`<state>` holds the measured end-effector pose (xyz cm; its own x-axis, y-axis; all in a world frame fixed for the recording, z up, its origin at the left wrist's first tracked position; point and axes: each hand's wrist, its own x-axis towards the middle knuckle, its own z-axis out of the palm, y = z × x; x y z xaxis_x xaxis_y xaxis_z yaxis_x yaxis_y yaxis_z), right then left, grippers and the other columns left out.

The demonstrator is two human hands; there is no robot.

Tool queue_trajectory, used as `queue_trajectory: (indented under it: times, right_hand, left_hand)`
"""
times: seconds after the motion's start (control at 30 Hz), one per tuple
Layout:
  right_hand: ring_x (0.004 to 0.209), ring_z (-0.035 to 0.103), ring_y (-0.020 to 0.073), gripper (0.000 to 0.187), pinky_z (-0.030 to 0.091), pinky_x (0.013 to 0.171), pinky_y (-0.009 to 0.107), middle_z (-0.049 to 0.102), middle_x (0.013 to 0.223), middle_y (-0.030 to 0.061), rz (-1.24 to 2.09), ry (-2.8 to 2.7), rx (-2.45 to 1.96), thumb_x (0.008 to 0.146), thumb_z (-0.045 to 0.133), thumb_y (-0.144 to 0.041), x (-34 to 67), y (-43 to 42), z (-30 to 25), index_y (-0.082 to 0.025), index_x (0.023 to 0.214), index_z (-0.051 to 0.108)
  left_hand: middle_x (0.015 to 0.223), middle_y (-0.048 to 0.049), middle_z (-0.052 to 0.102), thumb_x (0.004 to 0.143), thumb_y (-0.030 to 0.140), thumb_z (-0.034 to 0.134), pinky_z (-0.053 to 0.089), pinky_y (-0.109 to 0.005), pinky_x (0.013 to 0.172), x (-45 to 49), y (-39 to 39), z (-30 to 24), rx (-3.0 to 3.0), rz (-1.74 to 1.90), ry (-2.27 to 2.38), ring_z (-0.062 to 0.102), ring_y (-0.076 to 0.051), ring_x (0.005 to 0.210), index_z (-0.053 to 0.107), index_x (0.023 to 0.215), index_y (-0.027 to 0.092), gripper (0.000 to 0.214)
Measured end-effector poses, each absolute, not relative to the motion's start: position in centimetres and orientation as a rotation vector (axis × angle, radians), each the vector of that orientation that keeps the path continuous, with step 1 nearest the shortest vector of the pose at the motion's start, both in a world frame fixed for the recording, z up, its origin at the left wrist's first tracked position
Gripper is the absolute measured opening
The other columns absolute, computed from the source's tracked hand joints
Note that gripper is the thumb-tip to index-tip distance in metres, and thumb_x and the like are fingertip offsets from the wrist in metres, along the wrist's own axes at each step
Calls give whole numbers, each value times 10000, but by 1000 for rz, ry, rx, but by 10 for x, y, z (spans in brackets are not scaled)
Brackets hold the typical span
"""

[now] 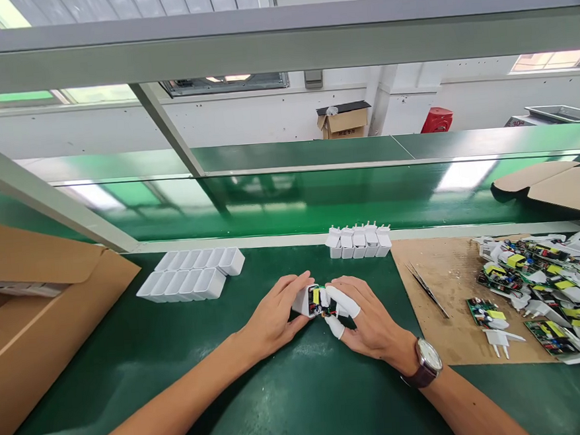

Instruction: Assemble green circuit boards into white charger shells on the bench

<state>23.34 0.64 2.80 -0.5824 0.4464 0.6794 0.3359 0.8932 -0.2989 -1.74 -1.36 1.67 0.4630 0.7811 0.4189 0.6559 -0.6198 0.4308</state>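
Left hand [282, 304] grasps a white casing [300, 303], right hand [369, 318] a circuit board [317, 297], partly hidden; rear carton's [345, 122] lettering blurred.

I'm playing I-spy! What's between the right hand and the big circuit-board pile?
In the head view, from the right hand to the pile: green tabletop, tweezers on the brown sheet, then a circuit board and a white plug.
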Motion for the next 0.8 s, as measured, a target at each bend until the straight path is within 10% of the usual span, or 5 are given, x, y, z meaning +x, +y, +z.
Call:
queue_trajectory:
  times: [0.8]
  right_hand:
    - [1206, 593, 324, 695, 573, 988, 547, 635, 1288, 175, 127, -2232, -565, 911, 534, -85, 231, 8, 24, -161, 1563, 305]
  left_hand:
    - [1379, -102, 634, 940, 229, 676, 550, -490, 1048, -16, -13, 19, 2482, 880, 1241, 555, -280, 1279, 158, 1619, 295, 856]
